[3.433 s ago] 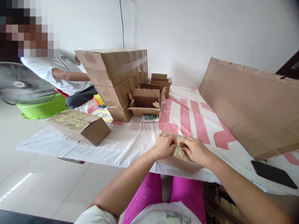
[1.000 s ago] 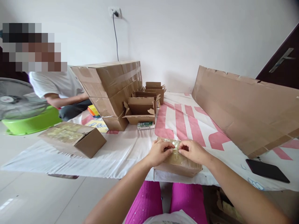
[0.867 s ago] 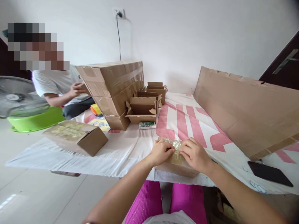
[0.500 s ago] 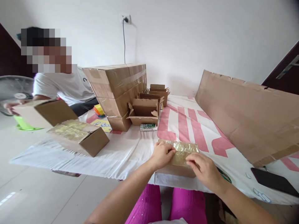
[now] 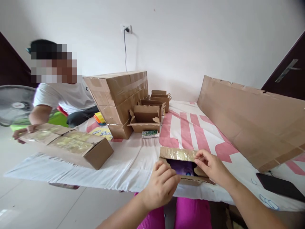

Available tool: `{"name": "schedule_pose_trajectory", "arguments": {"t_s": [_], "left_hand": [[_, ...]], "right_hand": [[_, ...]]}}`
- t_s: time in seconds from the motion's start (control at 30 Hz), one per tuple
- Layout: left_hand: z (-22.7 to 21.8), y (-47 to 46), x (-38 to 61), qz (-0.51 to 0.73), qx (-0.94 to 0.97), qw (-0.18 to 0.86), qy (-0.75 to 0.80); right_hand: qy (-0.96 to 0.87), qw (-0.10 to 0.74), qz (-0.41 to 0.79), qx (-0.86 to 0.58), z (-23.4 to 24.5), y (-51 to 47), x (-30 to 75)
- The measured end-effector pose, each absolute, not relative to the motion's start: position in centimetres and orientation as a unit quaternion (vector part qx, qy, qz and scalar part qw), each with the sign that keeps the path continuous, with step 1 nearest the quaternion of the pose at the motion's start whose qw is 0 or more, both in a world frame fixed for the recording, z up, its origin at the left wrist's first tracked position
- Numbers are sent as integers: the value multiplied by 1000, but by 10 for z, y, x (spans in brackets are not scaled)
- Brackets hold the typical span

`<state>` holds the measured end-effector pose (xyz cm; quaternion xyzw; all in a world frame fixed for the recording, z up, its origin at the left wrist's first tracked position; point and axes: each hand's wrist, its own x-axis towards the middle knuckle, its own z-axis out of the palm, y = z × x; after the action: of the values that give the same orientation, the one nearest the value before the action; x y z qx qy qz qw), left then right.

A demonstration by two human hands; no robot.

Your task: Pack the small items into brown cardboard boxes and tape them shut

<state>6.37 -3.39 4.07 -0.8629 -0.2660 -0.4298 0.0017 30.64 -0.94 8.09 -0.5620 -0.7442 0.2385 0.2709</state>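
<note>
A small cardboard box (image 5: 177, 153) sits at the table's near edge, its taped top lifted on the side facing me. Through the opening I see a purple package (image 5: 181, 167); most of it stays hidden inside. My right hand (image 5: 212, 165) pinches the right end of the raised flap between thumb and fingers. My left hand (image 5: 163, 183) is closed, its curled fingers gripping the box's left front edge. A torn front flap (image 5: 195, 182) hangs toward me.
Several taped boxes (image 5: 116, 95) form a stack, with open boxes (image 5: 145, 119) and a small green-white carton (image 5: 150, 134) beside it. A large cardboard sheet (image 5: 247, 117) leans right, near a black phone (image 5: 281, 186). At left, a co-worker's hand (image 5: 23, 132) touches a taped box (image 5: 78, 143).
The box in front of me has gone from closed to open, showing the purple package. My left hand moved down toward me. The co-worker's box came down end to end with the other.
</note>
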Motion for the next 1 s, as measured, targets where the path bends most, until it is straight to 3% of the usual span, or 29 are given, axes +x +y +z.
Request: {"name": "schedule_pose_trajectory", "arguments": {"t_s": [0.1,0.3,0.43,0.57,0.7,1.0], "left_hand": [[33,-45,63,-381,-884,12,-271],[38,-39,61,-294,-882,-94,-356],[55,-10,61,-288,-842,-56,-454],[56,25,68,-227,-808,-44,-542],[48,38,71,-178,-826,-100,-525],[53,42,73,-130,-838,-53,-527]], "right_hand": [[-761,242,222,-560,75,2,313],[-805,262,121,-519,55,13,305],[-814,268,101,-506,43,12,299],[-812,268,102,-509,39,11,299],[-810,269,120,-508,47,19,298],[-794,200,152,-554,58,90,265]]}}
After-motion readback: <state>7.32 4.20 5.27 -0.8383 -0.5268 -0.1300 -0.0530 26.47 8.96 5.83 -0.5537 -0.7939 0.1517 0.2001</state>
